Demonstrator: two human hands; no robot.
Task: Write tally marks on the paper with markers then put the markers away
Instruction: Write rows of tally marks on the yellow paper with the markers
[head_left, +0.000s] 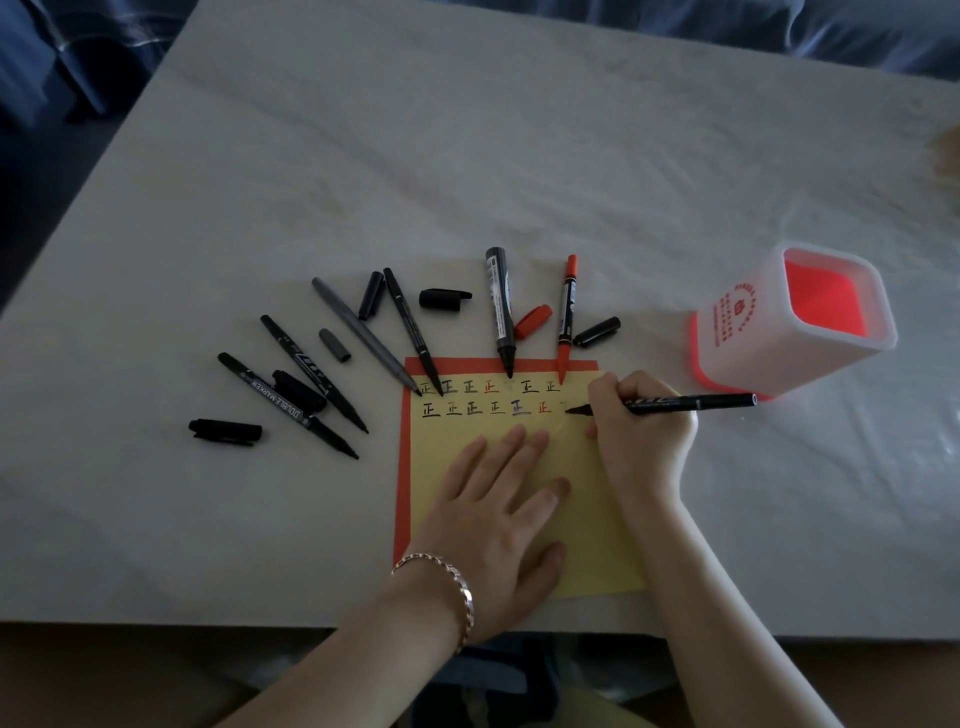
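Note:
A yellow paper with an orange border lies near the table's front edge and bears two rows of tally characters. My left hand presses flat on it with straight fingers. My right hand grips a black marker, whose tip touches the paper at the right end of the second row. Several uncapped markers fan out around the paper's top: a thick black one, a red one, a grey one and thin black ones. A white and red pen holder stands to the right.
Loose caps lie among the markers: black ones, a red one and a grey one. The white table stretches far behind. Its front edge runs just below my wrists.

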